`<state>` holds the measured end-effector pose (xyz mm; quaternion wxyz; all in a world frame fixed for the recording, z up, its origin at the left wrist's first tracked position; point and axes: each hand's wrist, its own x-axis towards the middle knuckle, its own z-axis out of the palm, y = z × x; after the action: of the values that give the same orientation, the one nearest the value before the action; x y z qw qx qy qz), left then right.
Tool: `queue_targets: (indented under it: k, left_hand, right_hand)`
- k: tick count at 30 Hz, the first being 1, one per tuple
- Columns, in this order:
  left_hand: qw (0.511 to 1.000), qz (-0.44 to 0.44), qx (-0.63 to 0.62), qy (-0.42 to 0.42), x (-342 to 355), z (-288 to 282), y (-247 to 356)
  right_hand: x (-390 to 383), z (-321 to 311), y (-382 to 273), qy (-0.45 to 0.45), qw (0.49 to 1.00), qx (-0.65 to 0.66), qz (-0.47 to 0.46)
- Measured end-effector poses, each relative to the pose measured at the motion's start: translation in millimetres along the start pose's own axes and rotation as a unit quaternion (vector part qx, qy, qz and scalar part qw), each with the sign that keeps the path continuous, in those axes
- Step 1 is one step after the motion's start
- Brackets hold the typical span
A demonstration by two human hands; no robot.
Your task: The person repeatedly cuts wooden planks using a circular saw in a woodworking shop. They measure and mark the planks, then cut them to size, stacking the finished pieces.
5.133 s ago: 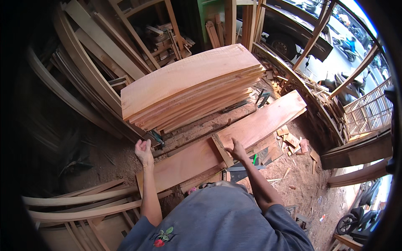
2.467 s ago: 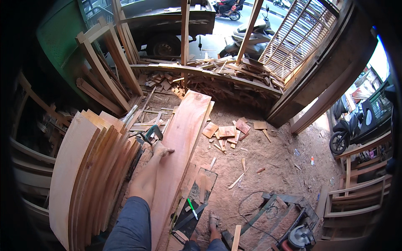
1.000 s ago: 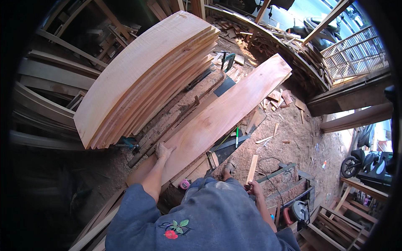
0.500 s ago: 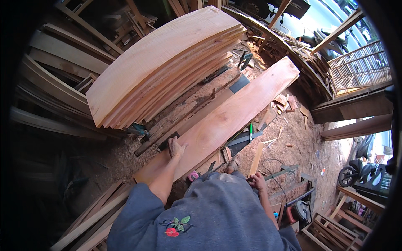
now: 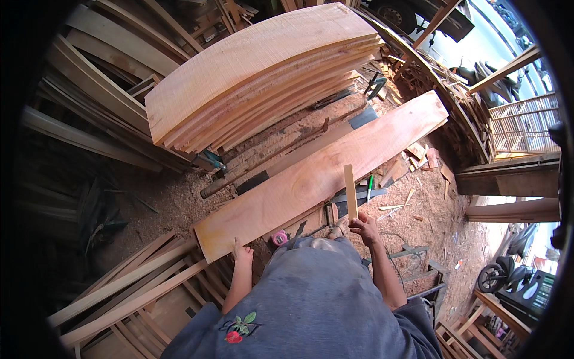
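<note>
A long pinkish plank (image 5: pixel 315 178) lies diagonally in front of me. My left hand (image 5: pixel 243 252) grips its near edge at the lower left end, one digit on top. My right hand (image 5: pixel 363 230) holds a short, pale wooden strip (image 5: pixel 350 190) upright at the plank's near side. Behind the plank is a stack of curved boards (image 5: pixel 257 69), with clamps (image 5: pixel 212 161) below its ends. A pink tape measure (image 5: pixel 279 238) lies by my body, and a green-and-white marker (image 5: pixel 370 186) rests beside the plank, right of the strip.
Curved timbers (image 5: pixel 101 107) lean at the left, and wooden frames (image 5: pixel 131 299) lie at lower left. Offcuts and sawdust (image 5: pixel 412 239) cover the floor at right. A parked motorcycle (image 5: pixel 508 278) stands at the right edge, and a truck wheel (image 5: pixel 394 15) shows at top.
My left hand has moved down from the plank's face to its near edge. My right hand has raised the pale strip toward the plank, and the view has turned slightly.
</note>
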<state>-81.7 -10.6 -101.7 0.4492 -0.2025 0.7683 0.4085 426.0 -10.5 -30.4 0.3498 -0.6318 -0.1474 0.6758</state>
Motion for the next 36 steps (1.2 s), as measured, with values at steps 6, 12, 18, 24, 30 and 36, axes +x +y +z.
queue_targets:
  k: [6, 12, 18, 24, 30, 36]
  left_hand:
    - [0.973, -0.016, -0.127, -0.190, 39.7, 5.5, 15.3]
    - [0.989, -0.088, -0.081, -0.081, 17.9, 14.9, 36.2]
    - [0.966, -0.101, -0.238, -0.015, 28.8, -10.5, 18.1]
    - [0.952, 0.012, -0.291, -0.092, 17.9, -31.0, 16.0]
    - [0.950, 0.067, -0.265, -0.150, -8.3, -44.8, 35.0]
    - [0.935, 0.116, -0.278, -0.187, -31.2, -53.1, 46.1]
  right_hand:
    - [-7.4, -11.1, 10.3, 0.003, 0.997, 0.079, 0.020]
    - [-32.1, -42.1, 23.4, -0.013, 0.981, 0.194, -0.027]
    - [-70.0, -71.4, 53.5, 0.070, 0.987, 0.142, -0.030]
    - [-83.9, -82.9, 79.5, 0.061, 0.994, 0.021, -0.085]
    - [-58.6, -72.1, 78.0, 0.147, 0.945, -0.264, -0.122]
    - [-33.4, -50.0, 61.3, 0.151, 0.895, -0.383, -0.173]
